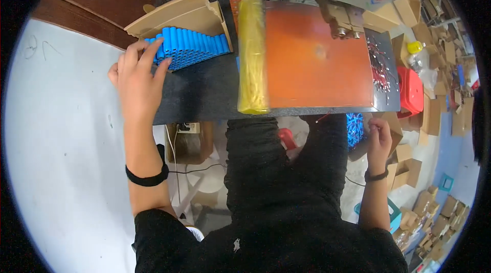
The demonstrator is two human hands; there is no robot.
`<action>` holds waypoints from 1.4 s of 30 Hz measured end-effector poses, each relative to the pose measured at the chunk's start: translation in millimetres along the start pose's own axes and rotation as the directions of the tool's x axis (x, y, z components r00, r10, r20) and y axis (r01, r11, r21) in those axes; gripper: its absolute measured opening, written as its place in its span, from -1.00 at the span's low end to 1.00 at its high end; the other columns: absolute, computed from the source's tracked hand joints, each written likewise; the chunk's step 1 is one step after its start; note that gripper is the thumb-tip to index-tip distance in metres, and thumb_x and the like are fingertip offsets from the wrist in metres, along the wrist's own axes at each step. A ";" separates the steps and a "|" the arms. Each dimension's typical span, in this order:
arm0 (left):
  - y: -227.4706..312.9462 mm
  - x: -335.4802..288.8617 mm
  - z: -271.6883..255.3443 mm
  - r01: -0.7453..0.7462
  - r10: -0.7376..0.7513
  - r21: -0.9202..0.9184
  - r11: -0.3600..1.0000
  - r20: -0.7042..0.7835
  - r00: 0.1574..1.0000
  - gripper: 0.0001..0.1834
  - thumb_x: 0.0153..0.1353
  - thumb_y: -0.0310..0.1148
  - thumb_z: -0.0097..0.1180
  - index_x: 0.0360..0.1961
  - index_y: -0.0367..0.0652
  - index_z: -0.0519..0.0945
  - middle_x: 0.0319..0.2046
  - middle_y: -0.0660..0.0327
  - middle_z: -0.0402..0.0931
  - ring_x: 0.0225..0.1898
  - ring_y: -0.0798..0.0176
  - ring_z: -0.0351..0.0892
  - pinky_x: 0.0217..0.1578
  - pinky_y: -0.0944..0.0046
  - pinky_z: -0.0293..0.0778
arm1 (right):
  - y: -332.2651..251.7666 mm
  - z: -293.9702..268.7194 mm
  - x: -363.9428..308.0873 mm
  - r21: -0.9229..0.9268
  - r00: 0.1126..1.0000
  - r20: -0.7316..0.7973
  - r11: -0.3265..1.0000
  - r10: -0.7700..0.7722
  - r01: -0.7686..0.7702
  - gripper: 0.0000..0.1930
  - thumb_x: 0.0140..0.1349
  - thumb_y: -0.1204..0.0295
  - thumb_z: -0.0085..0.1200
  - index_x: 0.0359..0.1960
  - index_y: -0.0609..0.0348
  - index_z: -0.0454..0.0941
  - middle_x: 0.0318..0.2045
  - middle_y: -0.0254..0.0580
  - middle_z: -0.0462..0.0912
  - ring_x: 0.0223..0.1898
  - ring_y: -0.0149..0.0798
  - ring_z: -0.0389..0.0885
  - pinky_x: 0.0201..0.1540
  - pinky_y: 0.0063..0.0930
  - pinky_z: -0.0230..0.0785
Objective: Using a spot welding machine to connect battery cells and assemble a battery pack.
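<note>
Head view, looking down at a dark worktable (199, 91) with an orange board (317, 63) lying on it, which serves as the landmark. Well to the left of the board, rows of blue cylinders (190, 43) sit stacked in an open cardboard tray (179, 16). The left hand (140, 73) reaches the near left end of this stack, thumb and fingers bent around it; I cannot tell whether they clamp a cylinder. Below the board's right corner, off the table, is the right hand (379, 137), fingers curled in toward the thumb; I cannot tell whether they close on anything. A yellow bundle (252, 58) runs along the board's left edge, thin wires (379, 68) lie beside its right edge, and a metal machine part (343, 20) overhangs its far right corner
</note>
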State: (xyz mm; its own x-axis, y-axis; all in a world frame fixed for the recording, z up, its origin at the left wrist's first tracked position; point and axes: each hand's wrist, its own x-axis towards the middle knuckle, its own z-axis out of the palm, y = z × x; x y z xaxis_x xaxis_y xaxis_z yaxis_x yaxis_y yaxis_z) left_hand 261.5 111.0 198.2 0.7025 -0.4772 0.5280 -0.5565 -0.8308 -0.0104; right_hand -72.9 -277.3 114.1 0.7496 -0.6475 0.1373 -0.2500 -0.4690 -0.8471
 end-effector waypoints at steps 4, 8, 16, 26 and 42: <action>-4.5 10.7 -1.1 -0.096 0.093 0.104 0.990 0.032 0.995 -0.68 0.02 -0.22 0.30 -0.13 0.17 0.67 -0.18 0.42 0.50 -0.12 0.32 0.45 0.00 0.12 0.11 | 1.4 11.0 3.7 -0.051 0.998 0.066 0.999 0.013 -0.009 -0.90 0.31 0.58 -0.11 -0.22 0.27 0.46 -0.30 -0.34 0.48 -0.25 -0.49 0.41 -0.14 -0.64 0.26; -6.3 12.3 12.8 -0.138 0.138 0.039 0.990 0.009 0.990 -0.71 0.04 -0.20 0.29 -0.15 0.20 0.68 -0.21 0.43 0.53 -0.13 0.34 0.47 -0.02 0.14 0.12 | -6.0 13.5 2.4 -0.067 1.000 0.021 0.998 0.003 -0.001 -0.90 0.26 0.61 -0.06 -0.27 0.27 0.51 -0.34 -0.26 0.52 -0.28 -0.39 0.48 -0.17 -0.58 0.31; 1.9 -14.8 4.3 -0.153 -0.257 -0.702 0.695 -0.441 0.860 -0.86 0.29 -0.54 0.02 -0.17 -0.37 0.53 -0.18 -0.06 0.55 -0.14 0.08 0.53 -0.07 0.17 0.47 | -11.2 -0.1 14.5 -0.168 0.973 -0.090 0.966 -0.213 0.196 -0.90 0.25 0.63 -0.05 -0.28 0.29 0.52 -0.32 -0.23 0.53 -0.25 -0.37 0.48 -0.15 -0.53 0.33; 170.0 15.3 -24.1 -0.165 0.346 -0.494 0.854 0.299 0.889 -0.70 0.08 -0.54 0.13 -0.10 -0.23 0.57 -0.18 0.05 0.53 -0.12 -0.03 0.52 -0.06 0.09 0.40 | 17.6 -18.2 104.9 -0.592 0.981 0.030 0.788 -0.190 0.170 -0.77 0.16 0.31 0.10 -0.24 0.18 0.60 -0.29 -0.03 0.57 -0.15 0.02 0.55 -0.08 -0.19 0.41; 210.8 25.3 -3.4 0.105 0.095 -0.677 0.728 0.252 0.963 -0.71 0.14 -0.56 0.16 -0.08 -0.28 0.51 -0.19 0.14 0.54 -0.17 0.26 0.56 -0.10 0.32 0.44 | -17.4 -87.6 145.6 -0.610 0.958 -0.183 0.789 -0.223 0.068 -0.78 0.18 0.27 -0.03 -0.33 0.13 0.59 -0.35 0.02 0.64 -0.24 0.07 0.61 -0.21 -0.10 0.46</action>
State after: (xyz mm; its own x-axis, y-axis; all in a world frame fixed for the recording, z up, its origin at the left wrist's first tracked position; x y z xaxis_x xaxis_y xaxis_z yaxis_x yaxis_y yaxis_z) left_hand 160.5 -75.2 212.3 0.7356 -0.6103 0.2939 -0.6315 -0.4610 0.6234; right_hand -13.1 -416.0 193.8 0.6616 -0.6251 0.4141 -0.5207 -0.7804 -0.3462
